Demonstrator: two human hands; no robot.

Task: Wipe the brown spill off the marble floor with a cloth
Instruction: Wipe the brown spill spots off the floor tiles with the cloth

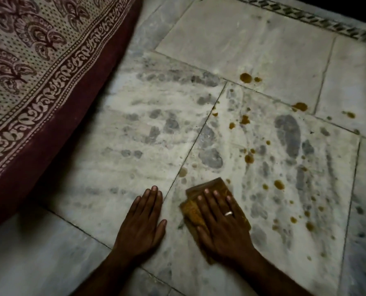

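Observation:
Brown spill drops [249, 158] are scattered over the white-grey marble floor [135, 129], from a large blot at the back [245, 77] to small spots at the right [279, 184]. A folded brown-orange cloth [192, 210] lies flat on the floor near the front. My right hand [222, 227], with a ring on one finger, presses flat on top of the cloth, fingers spread. My left hand [142, 223] rests palm down on the bare floor just left of the cloth and holds nothing.
A bed or mattress with a maroon-bordered printed cover [34, 86] fills the left side, its edge hanging down to the floor. A dark patterned border strip [306, 20] runs along the far edge of the tiles. Grey marks mottle the marble.

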